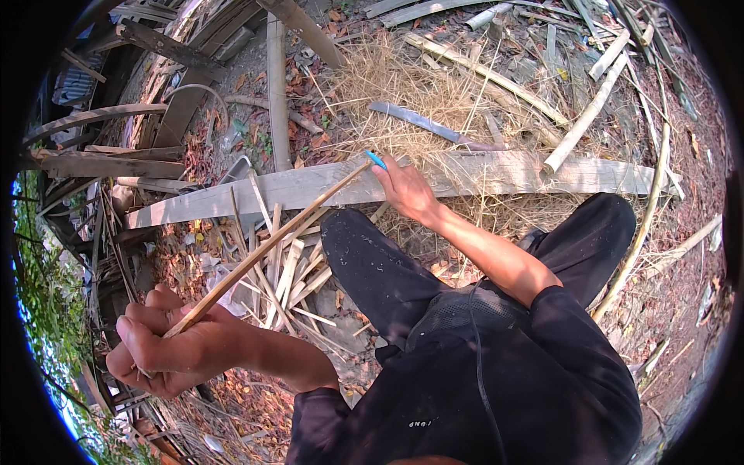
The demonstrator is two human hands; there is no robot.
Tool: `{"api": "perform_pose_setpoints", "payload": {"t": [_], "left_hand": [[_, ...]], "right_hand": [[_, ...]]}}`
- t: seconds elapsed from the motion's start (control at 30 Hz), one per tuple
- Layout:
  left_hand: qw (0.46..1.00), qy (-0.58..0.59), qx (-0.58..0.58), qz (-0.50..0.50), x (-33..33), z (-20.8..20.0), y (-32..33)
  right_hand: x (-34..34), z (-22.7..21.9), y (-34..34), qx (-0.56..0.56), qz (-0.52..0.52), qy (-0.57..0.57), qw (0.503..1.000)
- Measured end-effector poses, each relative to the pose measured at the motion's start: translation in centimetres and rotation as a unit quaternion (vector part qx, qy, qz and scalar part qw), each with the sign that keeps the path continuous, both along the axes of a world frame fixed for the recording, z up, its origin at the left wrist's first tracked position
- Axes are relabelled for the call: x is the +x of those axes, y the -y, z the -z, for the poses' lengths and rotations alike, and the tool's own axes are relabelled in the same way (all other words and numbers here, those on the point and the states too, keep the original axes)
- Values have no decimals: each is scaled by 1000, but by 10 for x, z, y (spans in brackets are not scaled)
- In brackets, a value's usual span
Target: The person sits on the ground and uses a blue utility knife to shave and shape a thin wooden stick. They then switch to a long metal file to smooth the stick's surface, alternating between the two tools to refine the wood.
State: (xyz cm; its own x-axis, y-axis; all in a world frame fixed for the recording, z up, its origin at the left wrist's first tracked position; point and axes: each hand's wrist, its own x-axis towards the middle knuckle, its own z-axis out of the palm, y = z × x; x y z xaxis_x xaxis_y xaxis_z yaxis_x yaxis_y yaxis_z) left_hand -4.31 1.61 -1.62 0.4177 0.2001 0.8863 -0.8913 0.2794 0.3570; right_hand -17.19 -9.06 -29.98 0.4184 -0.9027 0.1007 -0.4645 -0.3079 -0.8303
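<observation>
I have a long wooden strip [267, 244] slanting up in front of me, its near end in my left hand [174, 337] and its far end just beside a slim blue thing [375, 160] at my right. My left hand is closed, fingers curled round the strip with the thumb pressed along it; I take it that I grip so near the end to leave most of the length free and to steer its angle. My right hand [407, 190] is bent in at the fingers, back upward, gripping the blue thing, whose end pokes out past my knuckles. It could be a small tool's handle, but I can't tell, as my fingers hide the rest; nor can I tell whether they touch the strip too.

Both the strip's far end and my right hand are over the grey plank [209, 200], which lies crosswise beyond my knees, probably set there as a work surface in easy reach. My dark trousers [372, 260] spread to either side, perhaps to leave working room between.

Under the plank's near edge, by my left knee, is a loose heap of split sticks [287, 279]. Past the plank a long-bladed knife [418, 118] lies on pale straw-like shavings [403, 74], likely parked within arm's reach. Farther right, bamboo poles [589, 116] are strewn over the ground.
</observation>
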Motion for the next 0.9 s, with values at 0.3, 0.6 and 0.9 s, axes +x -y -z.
{"api": "perform_pose_setpoints", "payload": {"t": [0.3, 0.6, 0.9], "left_hand": [[999, 31, 31, 25, -1, -5, 2], [991, 111, 59, 53, 10, 4, -2], [946, 104, 57, 303, 28, 6, -18]], "right_hand": [[6, 90, 4, 122, 2, -191, 974], [-32, -17, -5, 132, -73, 22, 988], [-16, -13, -46, -77, -41, -29, 996]]}}
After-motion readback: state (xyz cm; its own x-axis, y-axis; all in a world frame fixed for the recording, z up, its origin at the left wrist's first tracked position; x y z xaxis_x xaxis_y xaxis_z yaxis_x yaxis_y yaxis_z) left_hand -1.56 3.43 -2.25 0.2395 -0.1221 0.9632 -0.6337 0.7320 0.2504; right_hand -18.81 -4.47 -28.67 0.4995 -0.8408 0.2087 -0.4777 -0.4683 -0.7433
